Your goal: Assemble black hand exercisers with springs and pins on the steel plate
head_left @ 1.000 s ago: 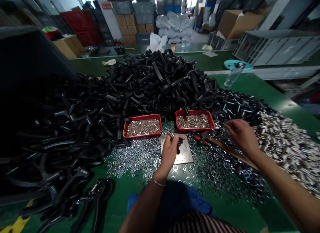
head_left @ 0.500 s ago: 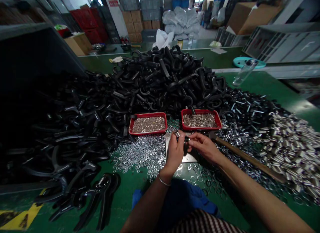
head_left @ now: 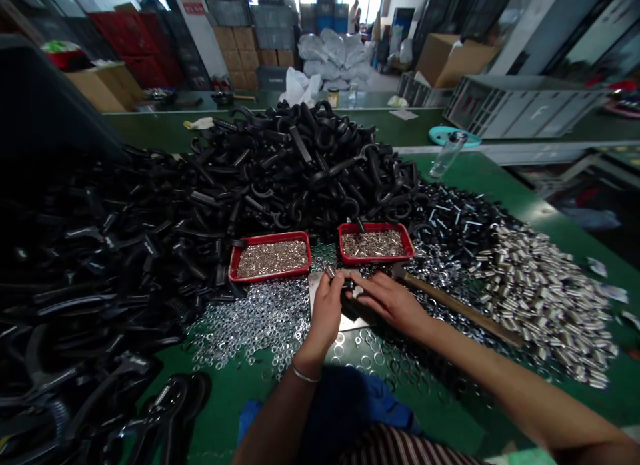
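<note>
My left hand (head_left: 327, 312) is closed around a small black part (head_left: 347, 287) with a shiny metal cylinder (head_left: 331, 272) at its upper end. The fingers partly hide this piece. My right hand (head_left: 395, 304) reaches in from the right, fingers stretched out, the fingertips at or touching the black part. Below both hands is a flat metal plate (head_left: 360, 324). Small metal rings (head_left: 260, 318) lie in a spread left of the plate, and larger rings (head_left: 370, 358) lie in front of it.
Two red trays of tiny metal pins, one left (head_left: 270, 275) and one right (head_left: 377, 258), stand behind my hands. A hammer (head_left: 460, 305) lies to the right, beside piled metal cylinders (head_left: 545, 292). Black curved handles (head_left: 300, 165) are heaped behind and left. A clear bottle (head_left: 447, 157) stands far right.
The view has shifted, so the bench appears further left. My right fingers have gone from a pinch at the black part to stretched out against it. My left hand keeps its hold.
</note>
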